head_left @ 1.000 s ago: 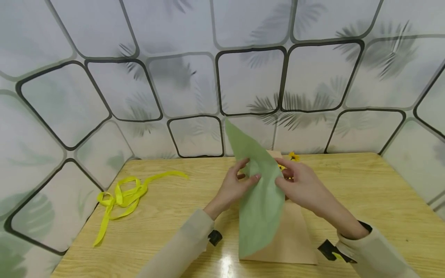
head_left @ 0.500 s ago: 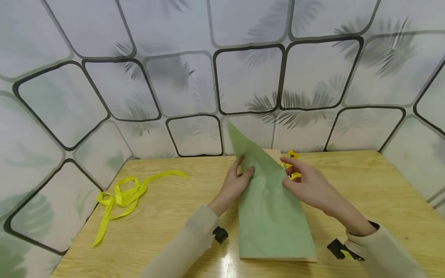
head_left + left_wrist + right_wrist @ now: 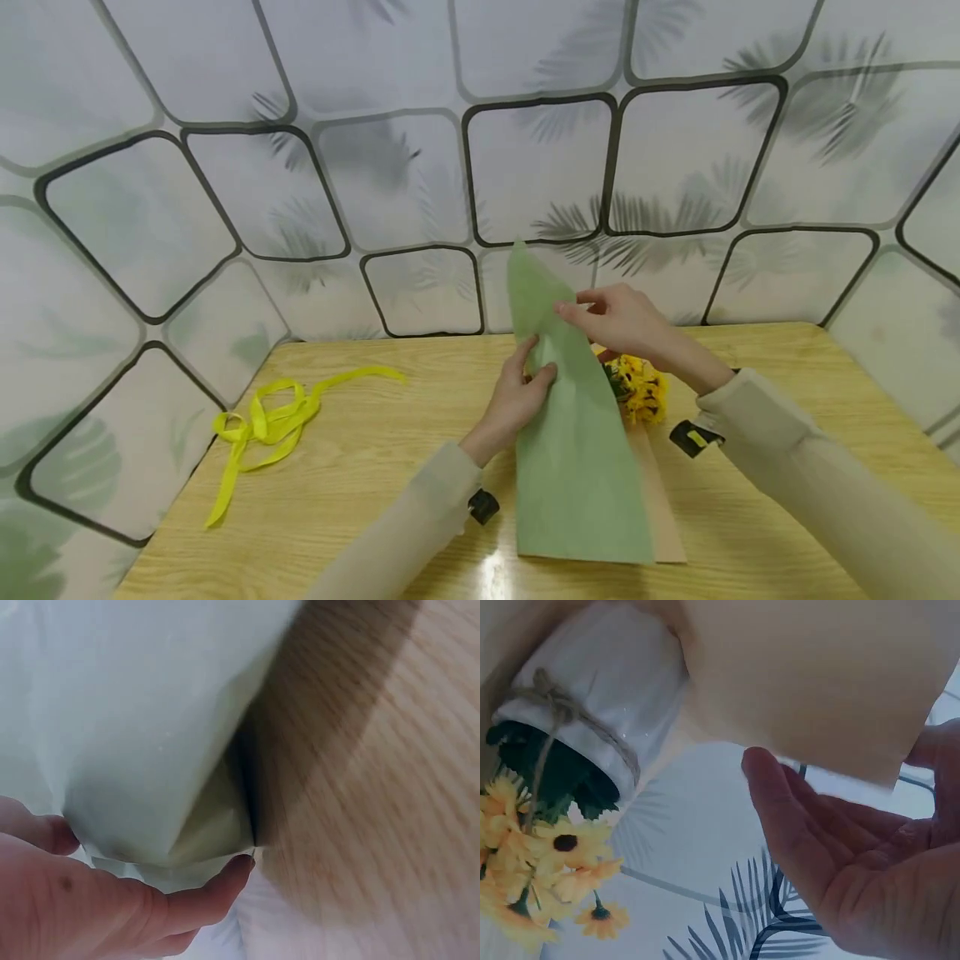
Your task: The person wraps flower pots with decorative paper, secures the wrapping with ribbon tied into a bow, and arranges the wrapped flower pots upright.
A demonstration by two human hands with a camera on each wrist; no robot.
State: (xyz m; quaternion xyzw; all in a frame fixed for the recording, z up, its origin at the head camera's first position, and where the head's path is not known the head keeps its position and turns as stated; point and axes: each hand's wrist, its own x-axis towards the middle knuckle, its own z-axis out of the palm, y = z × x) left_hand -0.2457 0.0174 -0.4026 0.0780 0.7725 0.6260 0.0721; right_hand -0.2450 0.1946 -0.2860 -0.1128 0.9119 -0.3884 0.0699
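Observation:
A large sheet of wrapping paper (image 3: 577, 467), green on the outside and tan within, stands folded over in front of me. My left hand (image 3: 517, 400) grips its left side, thumb on the green face; in the left wrist view the fingertips (image 3: 232, 881) lie at the folded edge. Higher up, my right hand (image 3: 626, 329) pinches the upper right edge, thumb in front and fingers behind. Inside the fold, the right wrist view shows a white pot (image 3: 622, 682) tied with a twine bow (image 3: 555, 697). Yellow flowers (image 3: 641, 387) stick out at the right; the paper hides the pot in the head view.
A loose, looped yellow ribbon (image 3: 281, 425) lies on the left of the wooden table (image 3: 420, 417). A patterned cloth wall (image 3: 420, 183) with leaf prints rises behind and along both sides.
My right hand let go of the paper's right edge lower down, moved up and left, and took hold nearer the top. The flap swung back leftward, showing more flowers. My left hand stays nearly in place.

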